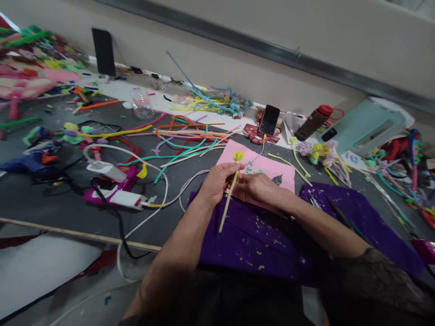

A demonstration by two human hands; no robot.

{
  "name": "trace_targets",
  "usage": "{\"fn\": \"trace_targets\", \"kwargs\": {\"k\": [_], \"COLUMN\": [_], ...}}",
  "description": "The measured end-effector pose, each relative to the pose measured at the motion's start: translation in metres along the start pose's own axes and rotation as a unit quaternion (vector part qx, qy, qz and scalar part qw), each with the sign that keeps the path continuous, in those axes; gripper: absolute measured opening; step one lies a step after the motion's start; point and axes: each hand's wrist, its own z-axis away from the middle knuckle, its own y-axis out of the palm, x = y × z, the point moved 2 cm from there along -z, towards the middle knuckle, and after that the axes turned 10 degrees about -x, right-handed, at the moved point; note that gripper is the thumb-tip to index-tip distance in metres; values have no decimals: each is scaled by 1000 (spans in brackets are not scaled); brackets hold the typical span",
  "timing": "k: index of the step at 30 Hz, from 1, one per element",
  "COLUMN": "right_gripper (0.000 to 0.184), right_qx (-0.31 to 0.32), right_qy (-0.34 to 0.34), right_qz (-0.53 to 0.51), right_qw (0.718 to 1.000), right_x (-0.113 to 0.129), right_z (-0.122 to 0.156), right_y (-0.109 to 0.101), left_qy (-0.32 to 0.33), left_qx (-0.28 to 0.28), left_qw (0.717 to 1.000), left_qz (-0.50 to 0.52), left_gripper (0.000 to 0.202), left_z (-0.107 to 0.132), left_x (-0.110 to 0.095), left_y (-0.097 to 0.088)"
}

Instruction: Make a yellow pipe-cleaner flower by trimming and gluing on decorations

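Head: two hands (217,182) (257,185), one held flower (238,156)

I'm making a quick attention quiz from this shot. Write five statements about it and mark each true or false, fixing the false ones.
1. The left hand holds a stem. True.
2. The tuft atop that stem is blue. False: it is yellow.
3. The bottle has a red cap. True.
4. The phone with a cable plugged in lies flat. False: it stands propped up, beyond the pink sheet.
5. The right hand is on the bottle. False: it is beside the left hand.
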Motion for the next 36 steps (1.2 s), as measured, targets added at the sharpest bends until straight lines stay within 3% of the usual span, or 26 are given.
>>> {"fn": "trace_targets", "kwargs": {"k": [5, 11, 13, 14, 17, 19, 22, 29, 32, 36], "right_gripper": [16, 13, 16, 17, 24, 26, 22, 14, 16, 17], "right_qx": [-28, -121, -155, -171, -198, -194, -191, -278, -281, -277], "right_qy": [19, 115, 172, 206, 275, 282, 287, 301, 306, 307], "right_qz": [-77, -150, -246, -323, -544, -599, -634, -655, -661, -657], "right_qw": [996, 974, 941, 908, 768, 724, 693, 635, 624, 630], "right_x": [-4, -7, -9, -10, -12, -12, -13, -21, -19, -15], "right_z": [-5, 5, 8, 8, 8, 6, 4, -3, -7, -10], "right_y": [7, -15, -21, -23, -25, -25, -28, -34, -31, -26], "left_qy": [3, -10, -34, -40, -39, -31, -37, -38, -34, -34], "left_qx": [-1, 3, -7, -9, -3, 1, -10, -21, -27, -31], "left_qw": [1000, 1000, 999, 999, 999, 999, 999, 999, 999, 999], "left_qz": [7, 13, 8, 8, 10, 14, 14, 13, 15, 15], "left_gripper": [25, 26, 27, 28, 27, 26, 26, 27, 27, 27], "left_z": [1, 2, 2, 3, 4, 4, 3, 2, 1, 3], "left_x": [0, 0, 1, 1, 2, 1, 2, 6, 6, 4], "left_y": [1, 1, 2, 3, 5, 6, 5, 6, 6, 5]}}
